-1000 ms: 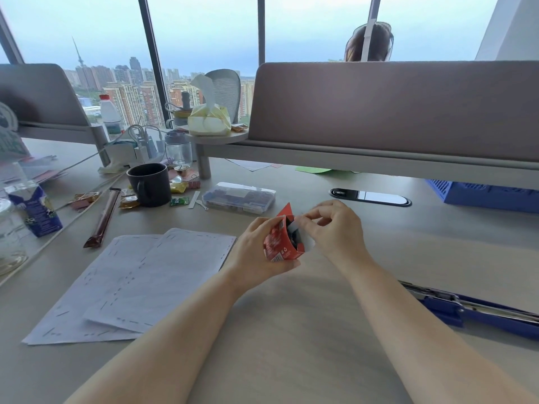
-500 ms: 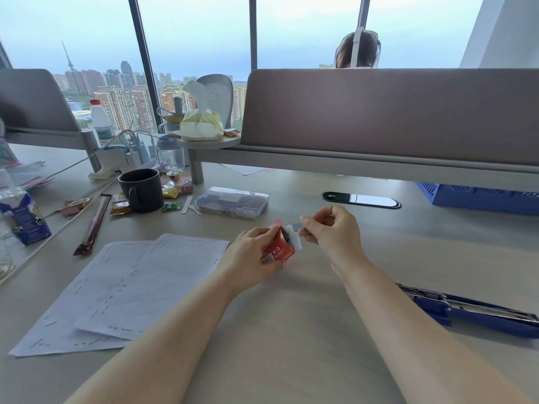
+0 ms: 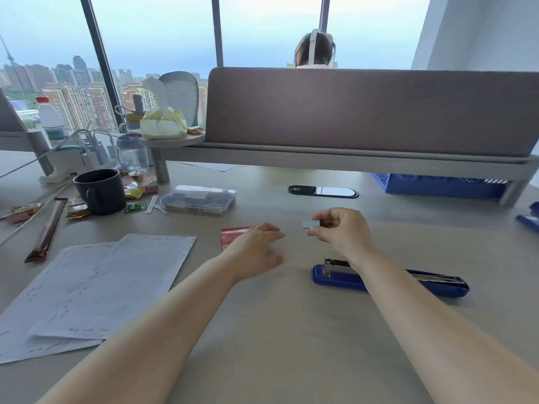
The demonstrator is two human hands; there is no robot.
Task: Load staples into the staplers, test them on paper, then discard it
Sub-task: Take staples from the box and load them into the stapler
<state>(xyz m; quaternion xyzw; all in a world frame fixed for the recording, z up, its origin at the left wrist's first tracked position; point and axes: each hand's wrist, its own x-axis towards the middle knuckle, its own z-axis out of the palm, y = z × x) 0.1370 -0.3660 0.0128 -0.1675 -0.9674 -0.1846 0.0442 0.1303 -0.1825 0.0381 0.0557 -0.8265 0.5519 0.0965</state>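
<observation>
A moment ago both hands were together at the red staple box [image 3: 232, 237]; now the box lies on the table [image 3: 291, 330] under the fingertips of the left hand [image 3: 256, 252], whose fingers are spread flat and released, gripping nothing. The right hand [image 3: 341, 231] has drawn away to the right and pinches a small grey strip of staples [image 3: 306, 224] between thumb and forefinger, held above the table just beyond the near stapler. That blue stapler [image 3: 388, 279] lies opened out flat near the right forearm, its metal channel facing up, and shows far more fully than before; the end of a second blue stapler [image 3: 529, 218] shows at the far right edge, so two can be counted. Two sheets of paper [image 3: 93, 290], overlapping and marked with rows of staples, lie at the near left. Farther back are one dark mug [image 3: 100, 191], whose contents cannot be seen, and one clear lidded plastic case [image 3: 198, 199] holding small bluish items too blurred to name. One blue basket [image 3: 437, 185] sits under the divider shelf at the far right; what it holds cannot be told.
</observation>
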